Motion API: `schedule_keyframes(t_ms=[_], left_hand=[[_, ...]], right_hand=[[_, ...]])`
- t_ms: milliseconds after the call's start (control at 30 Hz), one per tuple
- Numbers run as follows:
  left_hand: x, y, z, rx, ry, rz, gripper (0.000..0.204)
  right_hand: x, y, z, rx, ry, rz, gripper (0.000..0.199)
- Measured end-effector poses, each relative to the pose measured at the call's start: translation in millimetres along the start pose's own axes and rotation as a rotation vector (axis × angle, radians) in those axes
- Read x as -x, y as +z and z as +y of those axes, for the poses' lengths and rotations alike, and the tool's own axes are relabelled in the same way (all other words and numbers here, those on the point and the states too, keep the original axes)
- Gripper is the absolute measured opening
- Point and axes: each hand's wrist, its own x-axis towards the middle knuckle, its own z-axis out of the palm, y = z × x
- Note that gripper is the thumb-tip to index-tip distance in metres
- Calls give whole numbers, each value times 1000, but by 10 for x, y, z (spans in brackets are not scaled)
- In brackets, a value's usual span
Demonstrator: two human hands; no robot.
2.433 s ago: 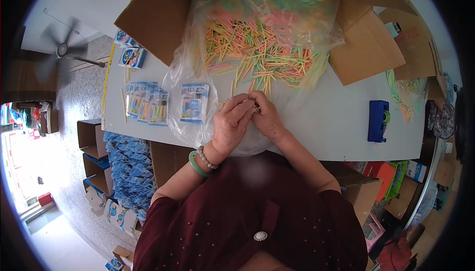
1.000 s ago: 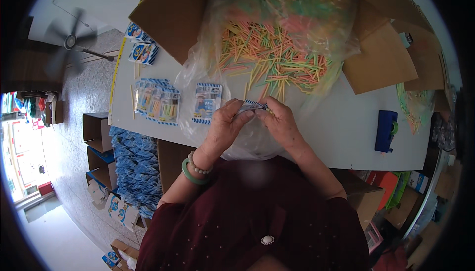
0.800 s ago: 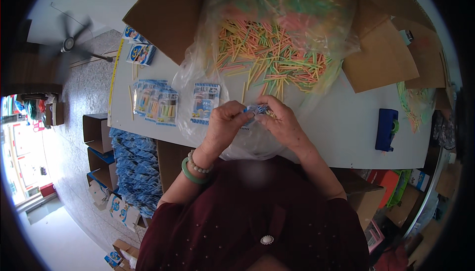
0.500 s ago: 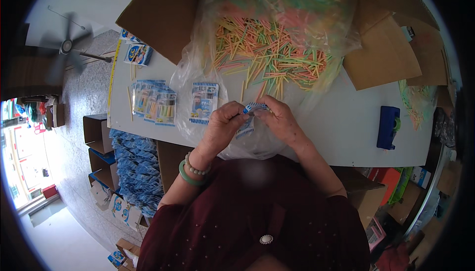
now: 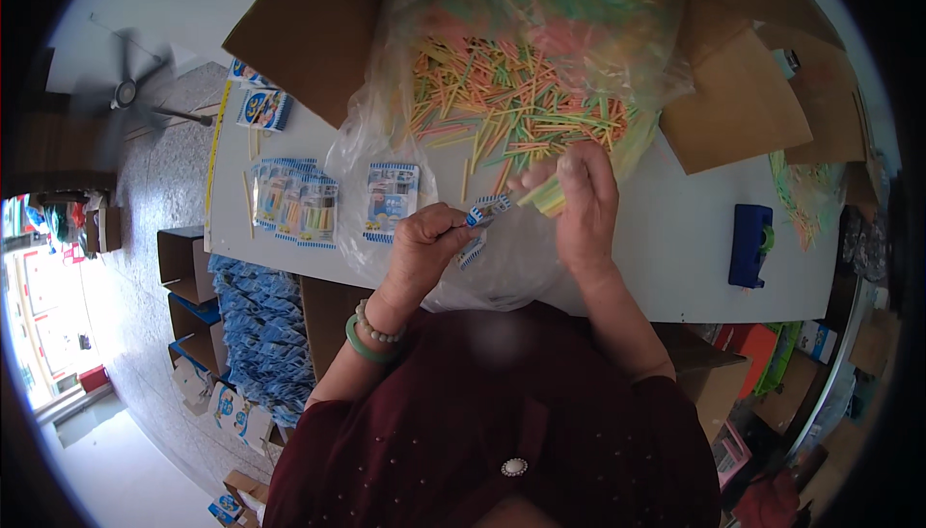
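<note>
My left hand pinches a small clear packet with blue-striped edges. Beside it, my right hand is raised, its fingers closed on a small bunch of thin pale yellow-green sticks; motion blurs the fingertips. The sticks' ends are near the packet's right end, and I cannot tell whether they touch. Beyond both hands spreads a heap of thin pastel sticks in pink, yellow, green and orange, on and under clear plastic. Another blue-edged packet lies below the held one.
Left of my hands lie a flat packet and a row of filled packets. A blue tape dispenser stands at the right. Cardboard flaps flank the heap. Many blue packets fill a box below the table's left edge.
My right hand has let go of the packet, moved right and up, and now holds a bunch of sticks. My left hand keeps the packet and has shifted slightly left.
</note>
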Motion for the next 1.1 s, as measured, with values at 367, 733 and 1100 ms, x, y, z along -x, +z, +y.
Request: schedule_keyframes(t_ms=[367, 733, 1100], left_hand=[[-7, 110, 169, 334, -353, -138, 6], [2, 153, 55, 385, -285, -69, 5], [8, 203, -69, 309, -168, -69, 6]], right_hand=[[69, 143, 219, 43, -121, -25, 17], [141, 72, 221, 139, -130, 36, 17], [87, 68, 247, 235, -48, -207, 17]])
